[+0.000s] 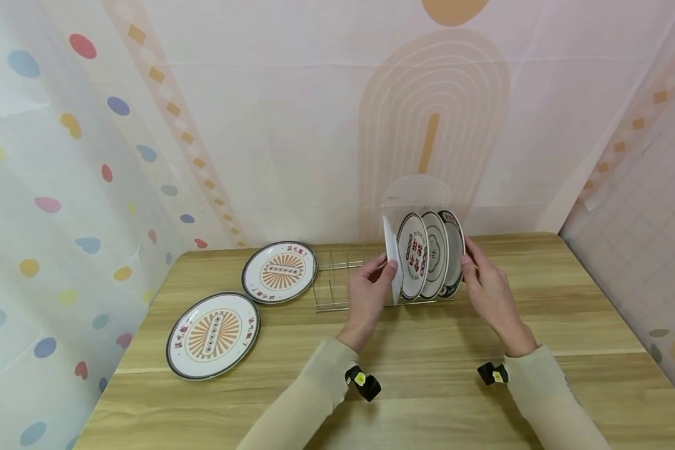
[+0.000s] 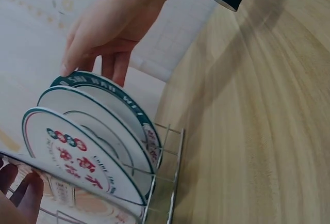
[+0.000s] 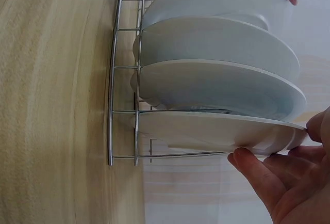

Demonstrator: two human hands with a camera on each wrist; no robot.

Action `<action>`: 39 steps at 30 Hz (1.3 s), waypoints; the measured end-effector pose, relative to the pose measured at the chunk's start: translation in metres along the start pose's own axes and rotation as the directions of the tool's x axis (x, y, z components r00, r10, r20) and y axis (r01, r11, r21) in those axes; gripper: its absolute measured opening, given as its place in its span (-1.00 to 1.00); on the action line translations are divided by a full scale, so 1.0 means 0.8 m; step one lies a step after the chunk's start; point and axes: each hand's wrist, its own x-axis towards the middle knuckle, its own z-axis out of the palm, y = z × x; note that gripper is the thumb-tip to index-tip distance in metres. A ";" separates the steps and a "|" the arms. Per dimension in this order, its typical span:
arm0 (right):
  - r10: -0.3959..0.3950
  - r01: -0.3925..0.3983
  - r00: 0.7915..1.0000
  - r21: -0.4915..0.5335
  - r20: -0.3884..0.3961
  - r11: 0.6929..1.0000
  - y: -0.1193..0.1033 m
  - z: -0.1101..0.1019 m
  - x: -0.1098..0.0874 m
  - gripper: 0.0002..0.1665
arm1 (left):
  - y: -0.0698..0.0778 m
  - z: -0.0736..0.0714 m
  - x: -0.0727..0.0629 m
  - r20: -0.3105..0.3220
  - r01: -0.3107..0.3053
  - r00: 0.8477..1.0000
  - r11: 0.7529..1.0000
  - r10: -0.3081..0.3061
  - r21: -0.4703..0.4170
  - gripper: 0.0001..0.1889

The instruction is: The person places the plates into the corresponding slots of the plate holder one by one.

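A metal wire dish rack [image 1: 333,309] holds several white plates standing on edge. My left hand [image 1: 365,297] pinches the leftmost plate [image 1: 392,247], thumb on the near side of its edge. To its right stand a plate with red characters [image 1: 414,256] and one with a thin ring pattern [image 1: 436,253]. The rightmost plate [image 1: 455,250] has a dark patterned rim, and my right hand [image 1: 489,290] holds its right edge. In the right wrist view, the thumb and fingers of my right hand [image 3: 294,177] grip the rim of this outer plate [image 3: 206,131].
Two plates with orange sunburst prints lie flat left of the rack: one nearer [image 1: 214,337], one farther back [image 1: 284,272] close to the rack's left end. Beneath everything is a wooden table [image 1: 427,400]. A patterned cloth [image 1: 292,137] hangs behind it.
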 end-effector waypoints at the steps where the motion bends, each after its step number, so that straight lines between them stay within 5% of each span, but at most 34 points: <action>1: 0.002 -0.002 1.000 0.001 0.001 1.000 0.000 0.000 0.000 -0.40 | -0.002 0.002 0.000 0.011 -0.007 1.000 1.000 0.007 0.001 -0.68; 18: 0.015 -0.016 1.000 0.026 0.022 1.000 0.000 0.001 0.000 -0.39 | -0.027 0.014 -0.008 0.122 -0.103 0.988 0.991 0.092 0.091 -0.66; 23: 0.009 -0.010 1.000 0.026 0.018 1.000 0.001 0.001 -0.001 -0.38 | -0.029 0.011 -0.013 0.169 -0.146 0.979 0.972 0.115 0.185 -0.61; 28: 0.002 -0.002 1.000 0.014 0.012 1.000 0.002 0.001 -0.001 -0.39 | -0.028 0.000 -0.023 0.281 -0.220 0.950 0.931 0.137 0.290 -0.51; 35: -0.007 0.007 1.000 0.005 0.014 1.000 0.001 0.000 -0.003 -0.40 | -0.020 -0.024 -0.041 0.452 -0.271 0.888 0.890 0.084 0.367 -0.33; 39: -0.012 0.012 1.000 -0.003 0.013 1.000 0.001 -0.001 -0.003 -0.39 | -0.017 -0.044 -0.051 0.496 -0.282 0.866 0.876 0.058 0.390 -0.30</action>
